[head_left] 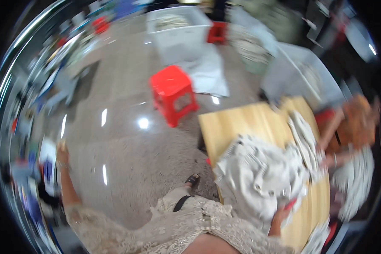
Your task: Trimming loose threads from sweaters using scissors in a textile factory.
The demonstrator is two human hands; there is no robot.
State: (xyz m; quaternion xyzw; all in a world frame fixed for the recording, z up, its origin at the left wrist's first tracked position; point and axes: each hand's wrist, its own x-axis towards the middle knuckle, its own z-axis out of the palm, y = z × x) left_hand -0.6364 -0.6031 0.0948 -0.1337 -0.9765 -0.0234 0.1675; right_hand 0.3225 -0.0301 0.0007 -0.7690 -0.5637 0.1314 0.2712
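- Pale wood: a table (241,122) fills the 3 to 5 o'clock part of the head view, tilted and bent by the lens, its long side running from 5 o'clock up toward 1 o'clock.
- A heap of white cloth (258,178) lies on the near half of the table, with more light fabric trailing along the far edge toward 2 o'clock.
- The right hand (280,215), at 5 o'clock, rests against the lower edge of the heap. The fingers are buried in folds, so whether they pinch the cloth or lie flat cannot be told.
- The left hand (62,153) is flung out at 9 o'clock, well apart from the table and over the grey floor (127,148). It is blurred; the fingers look loosely together and seem to hold nothing.
- The cloth lies to the right of the body, so the right hand is far nearer.
- Another person's arm (332,158) reaches onto the fabric from 3 o'clock.
- A red stool (173,95) stands on the floor at 11 o'clock from the table, and a white bin (180,38) at 12 o'clock.
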